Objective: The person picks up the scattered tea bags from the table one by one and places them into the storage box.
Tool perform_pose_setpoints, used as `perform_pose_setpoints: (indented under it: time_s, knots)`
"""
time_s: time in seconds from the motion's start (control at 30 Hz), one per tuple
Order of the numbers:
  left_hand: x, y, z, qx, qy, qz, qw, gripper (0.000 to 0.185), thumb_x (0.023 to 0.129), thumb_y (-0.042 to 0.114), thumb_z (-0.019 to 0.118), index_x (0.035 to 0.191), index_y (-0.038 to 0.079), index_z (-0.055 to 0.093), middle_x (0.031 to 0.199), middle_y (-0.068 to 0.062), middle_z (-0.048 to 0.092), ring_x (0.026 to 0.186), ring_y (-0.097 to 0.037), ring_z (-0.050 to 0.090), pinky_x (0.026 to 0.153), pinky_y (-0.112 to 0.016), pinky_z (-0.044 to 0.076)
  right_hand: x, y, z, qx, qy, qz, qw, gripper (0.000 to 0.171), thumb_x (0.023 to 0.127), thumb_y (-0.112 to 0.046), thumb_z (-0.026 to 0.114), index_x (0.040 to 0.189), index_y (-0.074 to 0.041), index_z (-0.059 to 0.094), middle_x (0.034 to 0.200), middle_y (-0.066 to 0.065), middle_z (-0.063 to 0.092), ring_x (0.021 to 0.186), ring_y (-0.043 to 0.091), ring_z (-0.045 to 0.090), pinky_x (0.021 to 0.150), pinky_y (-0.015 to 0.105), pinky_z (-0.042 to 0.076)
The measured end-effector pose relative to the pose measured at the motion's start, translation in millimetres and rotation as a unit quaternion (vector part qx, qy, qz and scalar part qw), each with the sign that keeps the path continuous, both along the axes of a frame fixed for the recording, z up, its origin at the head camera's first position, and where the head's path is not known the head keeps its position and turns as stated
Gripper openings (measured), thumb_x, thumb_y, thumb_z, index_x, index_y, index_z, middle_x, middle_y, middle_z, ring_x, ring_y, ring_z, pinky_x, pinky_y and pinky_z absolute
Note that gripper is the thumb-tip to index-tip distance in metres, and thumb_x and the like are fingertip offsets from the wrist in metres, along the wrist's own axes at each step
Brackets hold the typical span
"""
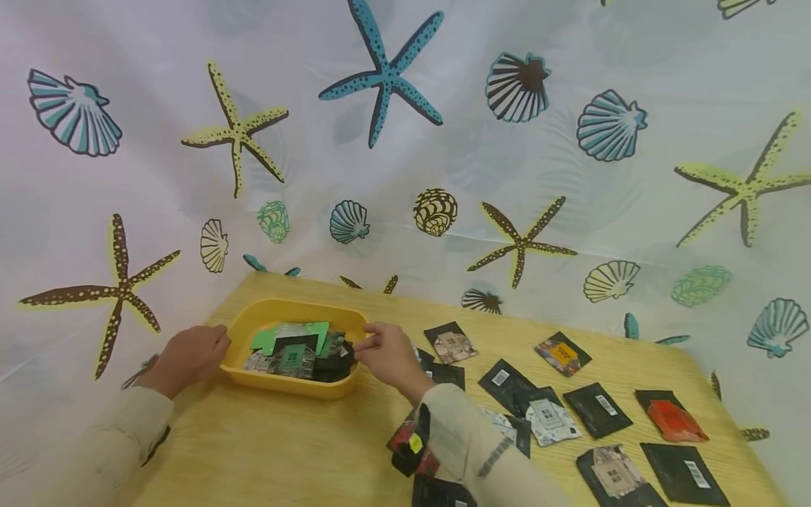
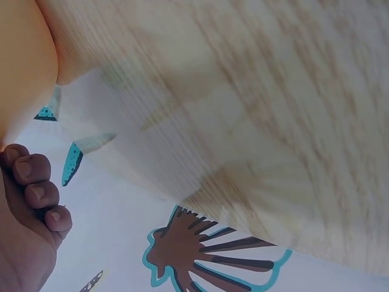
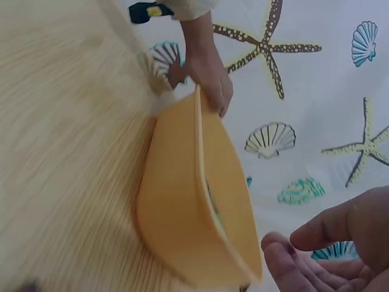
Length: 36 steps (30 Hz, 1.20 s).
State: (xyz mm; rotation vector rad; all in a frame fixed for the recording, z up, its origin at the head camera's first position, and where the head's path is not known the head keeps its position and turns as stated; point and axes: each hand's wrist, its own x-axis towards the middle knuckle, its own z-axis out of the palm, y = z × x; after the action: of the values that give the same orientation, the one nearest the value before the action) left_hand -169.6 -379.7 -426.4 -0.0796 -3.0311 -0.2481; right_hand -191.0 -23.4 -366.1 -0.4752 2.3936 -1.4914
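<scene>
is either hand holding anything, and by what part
The left hand holds the yellow tray by its left rim. The right hand is at the tray's right rim; whether it grips anything cannot be told.

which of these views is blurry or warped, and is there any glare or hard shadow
Head view: sharp in the middle, wide-angle bending toward the edges, even soft light, no glare, only faint shadow under the yellow tray. Left wrist view: table smeared and soft, left hand sharper. Right wrist view: wood grain streaked by blur, tray rim soft, right hand close and slightly out of focus.
</scene>
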Motion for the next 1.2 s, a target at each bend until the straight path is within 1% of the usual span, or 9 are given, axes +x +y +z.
perform_pose_setpoints:
  time_s: [0.13,0.3,0.43,0.53,0.73,0.83,0.93,1.0,1.2]
  knots:
    - [5.0,-9.8,3.1,-0.003,-0.008,0.009,0.9999,0.033,0.102,0.019,0.034,0.073,0.011,0.047,0.064,-0.001,0.037,0.061,-0.018,0.039,0.061,-0.034,0.035,8.8,42.7,-0.6,0.058,0.054,0.001,0.997,0.046,0.090,-0.006,0.061,0.134,0.004,0.055,0.094,0.014,0.069,0.073,0.019,0.068,0.064,0.030,0.053]
    - [8.2,-13.7,5.6,-0.001,-0.019,0.013,0.9997,0.034,0.103,0.020,0.032,0.075,0.010,0.050,0.065,-0.002,0.040,0.065,-0.020,0.044,0.065,-0.040,0.041,24.7,84.5,-13.0,0.153,0.104,-0.014,0.983,0.038,0.084,-0.003,0.065,0.122,0.003,0.063,0.086,0.004,0.065,0.070,0.011,0.054,0.061,0.026,0.044]
    - [10.2,-13.6,4.9,0.006,-0.020,0.015,0.9997,0.034,0.103,0.019,0.032,0.075,0.010,0.048,0.064,-0.002,0.039,0.064,-0.019,0.043,0.065,-0.038,0.039,33.1,103.0,-20.7,0.172,0.102,-0.050,0.979,0.029,0.085,-0.001,0.063,0.115,-0.001,0.067,0.082,0.002,0.065,0.065,0.010,0.052,0.058,0.026,0.042]
    - [10.8,-14.6,4.2,0.009,-0.015,0.015,0.9997,0.033,0.103,0.019,0.031,0.074,0.011,0.045,0.065,-0.002,0.037,0.063,-0.019,0.040,0.064,-0.037,0.037,34.1,110.2,-26.3,0.189,0.093,-0.057,0.976,0.033,0.083,-0.003,0.066,0.116,-0.002,0.066,0.084,0.003,0.066,0.066,0.012,0.054,0.059,0.028,0.044]
    - [7.4,-8.9,3.9,0.018,-0.014,0.005,0.9997,0.034,0.103,0.019,0.030,0.073,0.012,0.044,0.064,-0.002,0.036,0.062,-0.018,0.039,0.063,-0.036,0.035,30.6,117.6,-45.6,0.268,0.055,-0.008,0.962,0.049,0.081,-0.021,0.076,0.122,-0.001,0.062,0.093,0.008,0.063,0.079,0.018,0.058,0.067,0.037,0.048]
    - [5.4,-5.3,2.8,0.021,-0.014,0.005,0.9997,0.034,0.103,0.020,0.031,0.073,0.012,0.043,0.064,-0.001,0.036,0.061,-0.018,0.038,0.062,-0.034,0.034,29.6,118.4,-54.9,0.298,0.057,0.010,0.953,0.054,0.079,-0.034,0.081,0.119,-0.002,0.063,0.093,0.006,0.063,0.081,0.018,0.058,0.069,0.039,0.049]
    - [4.0,-2.9,0.8,0.027,-0.012,0.007,0.9996,0.033,0.103,0.019,0.032,0.073,0.012,0.044,0.065,-0.001,0.035,0.061,-0.018,0.038,0.062,-0.034,0.033,29.8,118.2,-60.2,0.314,0.068,0.015,0.947,0.058,0.075,-0.040,0.084,0.116,-0.004,0.065,0.094,0.005,0.064,0.081,0.017,0.059,0.069,0.039,0.051]
    - [3.4,-2.0,-0.6,0.030,-0.011,0.007,0.9995,0.034,0.103,0.019,0.032,0.073,0.011,0.044,0.065,-0.001,0.035,0.062,-0.018,0.038,0.062,-0.034,0.034,30.2,117.9,-60.9,0.319,0.074,0.017,0.945,0.059,0.073,-0.040,0.085,0.115,-0.005,0.065,0.093,0.005,0.063,0.081,0.017,0.057,0.068,0.038,0.051]
    - [1.9,1.2,-1.2,0.041,-0.004,0.005,0.9991,0.034,0.104,0.020,0.033,0.072,0.012,0.042,0.065,0.000,0.032,0.060,-0.017,0.035,0.061,-0.033,0.032,30.4,118.5,-57.1,0.309,0.067,0.021,0.948,0.052,0.069,-0.038,0.088,0.105,-0.007,0.067,0.079,0.000,0.057,0.069,0.016,0.050,0.057,0.031,0.040]
